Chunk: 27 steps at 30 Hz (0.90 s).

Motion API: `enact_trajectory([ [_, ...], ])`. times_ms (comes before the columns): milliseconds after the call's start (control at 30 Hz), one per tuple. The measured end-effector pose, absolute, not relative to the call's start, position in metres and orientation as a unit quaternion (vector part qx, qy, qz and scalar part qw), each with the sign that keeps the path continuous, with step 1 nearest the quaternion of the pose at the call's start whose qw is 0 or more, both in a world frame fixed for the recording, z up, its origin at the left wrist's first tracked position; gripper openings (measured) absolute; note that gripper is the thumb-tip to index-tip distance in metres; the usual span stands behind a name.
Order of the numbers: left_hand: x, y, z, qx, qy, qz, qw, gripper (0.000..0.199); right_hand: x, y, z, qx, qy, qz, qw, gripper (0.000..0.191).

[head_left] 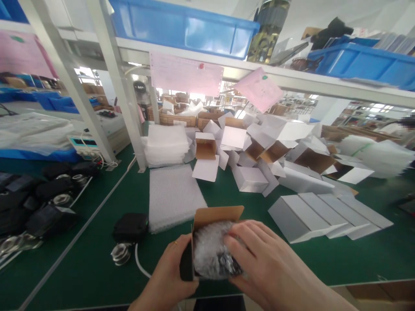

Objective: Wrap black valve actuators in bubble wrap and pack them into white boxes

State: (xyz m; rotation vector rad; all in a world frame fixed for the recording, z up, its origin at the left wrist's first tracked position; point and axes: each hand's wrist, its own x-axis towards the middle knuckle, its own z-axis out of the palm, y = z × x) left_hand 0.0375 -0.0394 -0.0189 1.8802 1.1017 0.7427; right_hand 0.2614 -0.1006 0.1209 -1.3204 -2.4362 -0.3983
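Near the front edge of the table, my left hand (pixel 171 268) is closed round the left side of a small cardboard box (pixel 218 213) with brown inner walls. The box is open, its flap raised at the far side. Inside sits an item in clear bubble wrap (pixel 209 248); something dark shows through at its lower right. Curled fingers of my right hand (pixel 259 246) press on the wrap, while its thumb is low at the box's right side. Left of the box rests a black device (pixel 130 226) with a round metal fitting (pixel 120 254) and a white cable.
Flat bubble wrap sheets (pixel 175 194) lie behind the black device. A heap of open white boxes (pixel 249 179) fills the back, and closed white boxes (pixel 304 218) lean in a row at right. Several black devices (pixel 52 220) lie left. A shelf with blue bins (pixel 184 30) spans overhead.
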Motion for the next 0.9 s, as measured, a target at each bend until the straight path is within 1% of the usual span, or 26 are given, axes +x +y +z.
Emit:
enact_trajectory([
  [133, 0.037, -0.039, -0.021, 0.755, 0.437, 0.29, 0.392, 0.077, 0.258, -0.094, 0.109, -0.426, -0.882, -0.173, 0.101, 0.023],
  [300, 0.038, -0.037, -0.019, 0.767, 0.422, 0.285, 0.39, 0.075, 0.253, -0.085, 0.118, -0.393, -0.91, -0.13, -0.015, 0.012],
  [400, 0.037, -0.037, -0.017, 0.766, 0.419, 0.278, 0.399, 0.078, 0.246, -0.083, 0.122, -0.391, -0.913, -0.088, -0.081, 0.015],
  [533, 0.037, -0.036, -0.01, 0.759, 0.421, 0.265, 0.42, 0.081, 0.231, -0.077, 0.119, -0.412, -0.899, -0.05, -0.139, 0.018],
  [600, 0.036, -0.035, -0.009, 0.761, 0.422, 0.259, 0.42, 0.08, 0.23, -0.075, 0.122, -0.412, -0.898, -0.034, -0.149, 0.017],
  [633, 0.034, -0.034, -0.01, 0.762, 0.421, 0.256, 0.419, 0.08, 0.232, -0.075, 0.124, -0.412, -0.901, -0.019, -0.138, 0.016],
  [667, 0.032, -0.034, -0.013, 0.762, 0.423, 0.257, 0.418, 0.08, 0.237, -0.077, 0.126, -0.412, -0.904, -0.001, -0.11, 0.014],
  [700, 0.03, -0.034, -0.016, 0.759, 0.426, 0.263, 0.417, 0.081, 0.244, -0.079, 0.128, -0.416, -0.908, 0.015, -0.055, 0.014],
  [733, 0.028, -0.034, -0.02, 0.755, 0.427, 0.273, 0.416, 0.081, 0.252, -0.082, 0.129, -0.422, -0.906, 0.031, 0.027, 0.015],
  [833, 0.026, -0.038, -0.027, 0.737, 0.415, 0.314, 0.431, 0.084, 0.283, -0.094, 0.117, -0.47, -0.813, 0.04, 0.34, 0.02],
  [867, 0.029, -0.04, -0.027, 0.727, 0.409, 0.327, 0.444, 0.088, 0.292, -0.097, 0.107, -0.494, -0.759, 0.048, 0.422, 0.016],
  [900, 0.033, -0.042, -0.025, 0.716, 0.403, 0.337, 0.46, 0.093, 0.299, -0.1, 0.095, -0.513, -0.708, 0.08, 0.478, 0.016],
])
